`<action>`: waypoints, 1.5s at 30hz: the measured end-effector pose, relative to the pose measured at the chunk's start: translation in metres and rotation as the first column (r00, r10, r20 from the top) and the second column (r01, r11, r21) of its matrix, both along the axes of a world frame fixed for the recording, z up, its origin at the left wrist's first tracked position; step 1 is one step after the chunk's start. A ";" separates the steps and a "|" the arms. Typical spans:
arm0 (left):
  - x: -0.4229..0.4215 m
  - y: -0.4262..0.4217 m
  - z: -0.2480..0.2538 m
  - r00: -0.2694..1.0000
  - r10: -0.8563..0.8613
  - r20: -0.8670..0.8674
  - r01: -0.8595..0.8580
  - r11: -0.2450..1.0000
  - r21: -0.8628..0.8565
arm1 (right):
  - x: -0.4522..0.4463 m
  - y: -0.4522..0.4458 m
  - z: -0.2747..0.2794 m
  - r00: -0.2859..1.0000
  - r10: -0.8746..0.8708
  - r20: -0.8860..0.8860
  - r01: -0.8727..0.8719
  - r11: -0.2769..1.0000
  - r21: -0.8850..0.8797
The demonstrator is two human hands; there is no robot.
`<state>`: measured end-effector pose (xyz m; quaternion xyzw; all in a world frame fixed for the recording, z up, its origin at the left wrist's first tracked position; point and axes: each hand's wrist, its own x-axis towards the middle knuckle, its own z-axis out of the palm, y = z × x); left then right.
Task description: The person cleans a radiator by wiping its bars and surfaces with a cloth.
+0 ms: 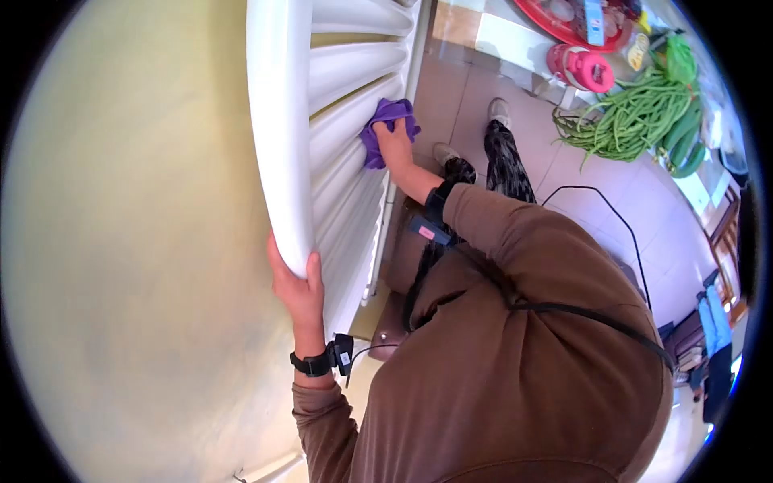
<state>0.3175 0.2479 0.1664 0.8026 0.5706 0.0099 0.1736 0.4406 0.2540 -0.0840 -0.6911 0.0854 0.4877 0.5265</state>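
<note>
A white radiator (280, 121) with several slats stands against the pale wall. Around the lower end of its thick rounded edge, my left hand (299, 288) is closed, thumb on one side and fingers on the other. A crumpled purple cloth (374, 145) lies against the slats, and my right hand (394, 146) presses it there with bent fingers. Part of that hand's grip is hidden in the cloth folds. Both wrists wear black straps.
A table at the upper right holds green beans (636, 117), cucumbers (687, 145), a pink-lidded container (581, 69) and a red tray (541, 18). My legs and shoes (499, 111) are over the tiled floor (555, 157). A black cable crosses my brown top.
</note>
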 end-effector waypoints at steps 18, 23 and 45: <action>-0.003 -0.003 0.002 1.000 0.017 -0.023 -0.016 1.000 0.021 | -0.034 -0.004 -0.114 0.869 -0.035 -0.494 -0.018 0.995 -0.101; 0.005 -0.003 0.005 0.997 -0.054 -0.060 0.059 0.996 0.071 | -0.073 -0.022 -0.022 0.912 -0.055 -0.406 0.070 0.997 0.023; 0.008 -0.002 0.003 0.987 -0.116 0.111 0.114 0.993 0.025 | -0.077 -0.070 0.144 0.969 -0.022 -0.246 0.164 0.802 0.574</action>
